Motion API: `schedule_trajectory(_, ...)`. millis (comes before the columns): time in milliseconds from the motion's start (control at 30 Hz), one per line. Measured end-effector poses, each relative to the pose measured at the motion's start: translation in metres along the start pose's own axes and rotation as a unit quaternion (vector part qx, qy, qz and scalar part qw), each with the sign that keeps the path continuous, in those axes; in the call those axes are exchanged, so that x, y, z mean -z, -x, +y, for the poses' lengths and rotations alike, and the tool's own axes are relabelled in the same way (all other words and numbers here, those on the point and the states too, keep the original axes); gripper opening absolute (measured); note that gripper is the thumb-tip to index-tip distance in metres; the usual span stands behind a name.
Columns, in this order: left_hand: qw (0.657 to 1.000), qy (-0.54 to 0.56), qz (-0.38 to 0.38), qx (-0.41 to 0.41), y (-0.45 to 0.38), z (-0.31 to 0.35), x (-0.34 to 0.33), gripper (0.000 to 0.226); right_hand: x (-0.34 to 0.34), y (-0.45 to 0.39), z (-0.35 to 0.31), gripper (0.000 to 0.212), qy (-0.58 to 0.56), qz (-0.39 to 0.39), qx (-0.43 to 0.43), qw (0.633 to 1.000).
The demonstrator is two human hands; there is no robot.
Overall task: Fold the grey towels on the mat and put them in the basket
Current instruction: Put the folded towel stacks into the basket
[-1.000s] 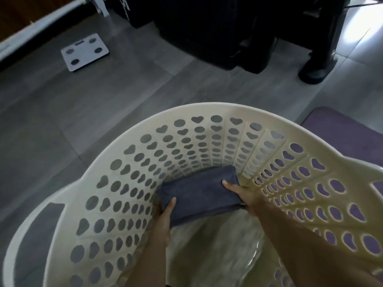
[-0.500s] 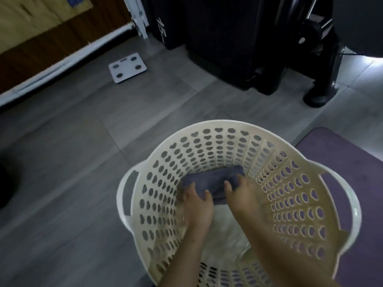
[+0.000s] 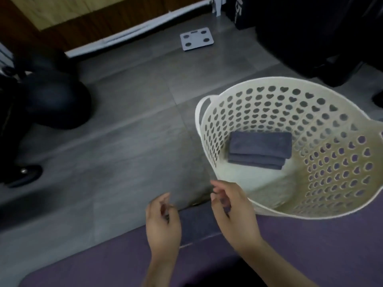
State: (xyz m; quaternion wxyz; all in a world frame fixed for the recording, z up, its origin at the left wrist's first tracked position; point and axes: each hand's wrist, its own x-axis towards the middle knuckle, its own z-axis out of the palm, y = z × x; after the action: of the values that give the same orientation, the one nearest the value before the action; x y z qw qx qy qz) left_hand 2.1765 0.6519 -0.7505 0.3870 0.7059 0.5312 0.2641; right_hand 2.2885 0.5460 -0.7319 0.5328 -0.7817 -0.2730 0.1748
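Head view. The cream perforated basket (image 3: 310,129) stands on the grey tiled floor with its near rim overlapping the edge of the purple mat (image 3: 300,245). Inside it, on the basket floor toward the far wall, lies a stack of folded grey towels (image 3: 260,149); two or three layers show at the near edge, the exact count cannot be told. Nothing else is visible in the basket.

Both hands hover just outside the near rim, above the mat's edge. The left hand (image 3: 162,222) and the right hand (image 3: 233,208) each have loosely curled fingers and appear to hold nothing, though motion blur softens the fingertips. A darker rectangular patch between the hands may be another towel lying on the mat, or only shadow; this cannot be settled.

Risks, as judgement: the basket sits half on the mat, so a knock from the right wrist could tip or slide it. The stack rests off-centre against the sloping wall, so a further towel dropped carelessly could slump it and undo the folds.

A white bathroom scale (image 3: 196,38) lies well apart on the floor.
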Motion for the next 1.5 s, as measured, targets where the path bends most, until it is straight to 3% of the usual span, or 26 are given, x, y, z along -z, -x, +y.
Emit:
schedule_trajectory(67, 0.997, -0.032, -0.019, 0.060, 0.007, -0.037, 0.007, 0.028, -0.017, 0.021, 0.024, 0.029, 0.020, -0.011, -0.056, 0.998)
schedule_trajectory(167, 0.982, -0.088, -0.106, 0.126, 0.010, -0.086, 0.001, 0.036, -0.033, 0.037, 0.072, 0.030, 0.109, -0.016, -0.166, 0.980)
schedule_trajectory(300, 0.958, -0.117, -0.160, 0.205, 0.006, -0.131, -0.023, 0.079, -0.044, 0.037, 0.138, 0.052, 0.186, -0.033, -0.251, 0.949)
schedule_trajectory(433, 0.935, -0.024, -0.160, 0.315, -0.009, -0.152, -0.040, 0.100, -0.050, 0.021, 0.174, 0.093, 0.048, -0.076, -0.317, 0.944)
schedule_trajectory(500, 0.920, 0.016, -0.176, 0.350, -0.016, -0.163, -0.044, 0.093, -0.052, 0.009, 0.187, 0.095, -0.037, -0.106, -0.368, 0.923)
schedule_trajectory(633, 0.880, 0.130, -0.257, 0.378, -0.030, -0.187, -0.043, 0.072, -0.051, -0.011, 0.215, 0.124, -0.170, -0.145, -0.400, 0.889)
schedule_trajectory(700, 0.854, 0.177, -0.287, 0.396, -0.036, -0.195, -0.046, 0.052, -0.051, -0.016, 0.223, 0.118, -0.191, -0.169, -0.398, 0.882)
schedule_trajectory(800, 0.816, 0.225, -0.301, 0.438, -0.041, -0.204, -0.054, 0.041, -0.051, -0.021, 0.226, 0.098, -0.223, -0.193, -0.387, 0.873)
schedule_trajectory(900, 0.792, 0.232, -0.301, 0.478, -0.044, -0.215, -0.061, 0.058, -0.053, -0.023, 0.237, 0.091, -0.238, -0.190, -0.396, 0.866)
schedule_trajectory(967, 0.788, 0.221, -0.306, 0.486, -0.045, -0.225, -0.068, 0.069, -0.056, -0.023, 0.247, 0.101, -0.248, -0.199, -0.401, 0.859)
schedule_trajectory(1033, 0.792, 0.221, -0.303, 0.482, -0.045, -0.231, -0.073, 0.063, -0.060, -0.023, 0.256, 0.109, -0.258, -0.208, -0.411, 0.849)
schedule_trajectory(1267, 0.825, 0.195, -0.242, 0.472, -0.041, -0.240, -0.077, 0.057, -0.064, -0.027, 0.265, 0.098, -0.311, -0.231, -0.434, 0.813)
schedule_trajectory(1333, 0.828, 0.200, -0.233, 0.470, -0.037, -0.239, -0.076, 0.058, -0.065, -0.023, 0.263, 0.105, -0.314, -0.224, -0.449, 0.806)
schedule_trajectory(1400, 0.822, 0.222, -0.234, 0.470, -0.035, -0.231, -0.073, 0.055, -0.064, -0.022, 0.258, 0.114, -0.302, -0.232, -0.457, 0.804)
schedule_trajectory(1500, 0.796, 0.267, -0.240, 0.488, -0.034, -0.217, -0.069, 0.064, -0.061, -0.024, 0.250, 0.101, -0.315, -0.241, -0.454, 0.798)
